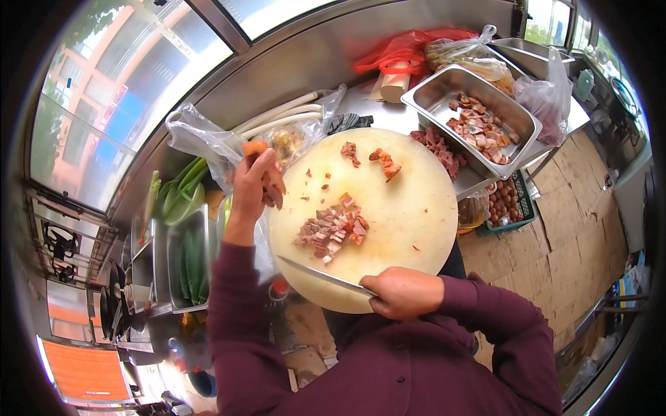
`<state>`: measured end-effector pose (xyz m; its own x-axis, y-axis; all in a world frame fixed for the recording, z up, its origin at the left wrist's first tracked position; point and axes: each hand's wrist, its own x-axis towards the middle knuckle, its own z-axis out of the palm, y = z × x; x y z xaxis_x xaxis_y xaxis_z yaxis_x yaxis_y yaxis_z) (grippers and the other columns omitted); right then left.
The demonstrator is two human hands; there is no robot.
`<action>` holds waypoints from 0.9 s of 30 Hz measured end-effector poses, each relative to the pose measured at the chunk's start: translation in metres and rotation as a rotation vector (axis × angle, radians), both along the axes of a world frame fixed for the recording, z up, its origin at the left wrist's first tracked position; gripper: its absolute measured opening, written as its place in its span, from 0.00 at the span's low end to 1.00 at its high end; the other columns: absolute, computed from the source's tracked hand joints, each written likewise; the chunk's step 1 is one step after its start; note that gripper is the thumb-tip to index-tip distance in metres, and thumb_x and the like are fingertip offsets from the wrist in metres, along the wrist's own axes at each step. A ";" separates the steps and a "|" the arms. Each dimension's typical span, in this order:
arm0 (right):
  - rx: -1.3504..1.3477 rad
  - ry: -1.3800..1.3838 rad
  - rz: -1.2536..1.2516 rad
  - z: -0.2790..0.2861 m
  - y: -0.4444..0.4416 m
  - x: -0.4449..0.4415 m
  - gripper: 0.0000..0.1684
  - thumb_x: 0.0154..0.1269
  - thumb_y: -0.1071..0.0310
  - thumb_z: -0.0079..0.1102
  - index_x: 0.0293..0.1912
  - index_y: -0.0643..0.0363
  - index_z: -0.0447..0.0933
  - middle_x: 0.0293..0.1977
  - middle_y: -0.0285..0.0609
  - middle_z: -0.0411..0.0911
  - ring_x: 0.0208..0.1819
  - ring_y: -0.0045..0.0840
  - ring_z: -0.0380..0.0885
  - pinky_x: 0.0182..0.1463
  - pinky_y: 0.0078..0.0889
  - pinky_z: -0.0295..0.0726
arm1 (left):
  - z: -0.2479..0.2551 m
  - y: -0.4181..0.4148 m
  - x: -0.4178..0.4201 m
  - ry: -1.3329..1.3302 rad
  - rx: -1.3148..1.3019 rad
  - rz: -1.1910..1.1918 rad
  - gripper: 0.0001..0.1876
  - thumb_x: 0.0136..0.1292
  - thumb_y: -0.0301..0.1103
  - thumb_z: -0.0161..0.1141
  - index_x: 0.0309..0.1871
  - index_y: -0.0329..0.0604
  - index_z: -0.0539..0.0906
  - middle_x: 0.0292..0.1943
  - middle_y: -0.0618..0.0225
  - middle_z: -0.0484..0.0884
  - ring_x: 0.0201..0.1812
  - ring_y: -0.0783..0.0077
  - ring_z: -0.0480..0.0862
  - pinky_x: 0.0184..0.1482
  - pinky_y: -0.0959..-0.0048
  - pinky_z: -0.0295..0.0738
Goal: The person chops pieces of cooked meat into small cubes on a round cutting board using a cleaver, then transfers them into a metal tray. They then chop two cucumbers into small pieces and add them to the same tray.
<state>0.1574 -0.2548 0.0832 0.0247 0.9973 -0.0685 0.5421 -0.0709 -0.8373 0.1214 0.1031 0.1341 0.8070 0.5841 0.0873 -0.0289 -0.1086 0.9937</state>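
My left hand [255, 182] grips a piece of browned meat [273, 182] just above the left edge of a round pale cutting board [411, 208]. In my right hand [403, 293] is the handle of a kitchen knife [325, 275], its blade lying across the board's near edge and pointing left. Beyond the blade, a pile of chopped meat [333, 229] rests on the board. Two larger meat pieces, one dark [350, 154] and one reddish [386, 164], lie near the far side with small scraps about them.
A steel pan [530, 130] of cut meat stands at the right, beside sliced raw meat [439, 151]. Plastic bags [546, 99] sit behind it. A green basket of eggs [528, 197] is lower right. At the left are leafy greens [184, 197] and a steel tray [204, 229] of green vegetables.
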 end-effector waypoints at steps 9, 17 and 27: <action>0.072 -0.229 -0.146 -0.028 0.048 0.040 0.21 0.65 0.68 0.64 0.55 0.68 0.81 0.31 0.65 0.84 0.38 0.60 0.87 0.46 0.59 0.86 | -0.014 0.006 -0.092 0.054 -0.135 -0.043 0.22 0.84 0.55 0.63 0.56 0.43 0.82 0.37 0.67 0.86 0.31 0.79 0.83 0.31 0.80 0.76; 0.063 -0.321 -0.306 -0.022 0.046 0.092 0.15 0.67 0.69 0.63 0.49 0.68 0.81 0.33 0.66 0.85 0.41 0.61 0.87 0.49 0.60 0.86 | -0.025 -0.050 -0.085 0.226 0.012 -0.184 0.13 0.85 0.43 0.63 0.53 0.41 0.82 0.33 0.68 0.84 0.16 0.76 0.80 0.14 0.77 0.68; 0.021 -0.157 -0.355 -0.014 0.024 0.097 0.15 0.67 0.72 0.59 0.51 0.67 0.82 0.27 0.61 0.85 0.30 0.53 0.89 0.39 0.53 0.88 | -0.084 -0.085 -0.043 0.506 0.636 -0.390 0.18 0.70 0.40 0.79 0.53 0.39 0.87 0.35 0.61 0.88 0.34 0.62 0.89 0.39 0.64 0.84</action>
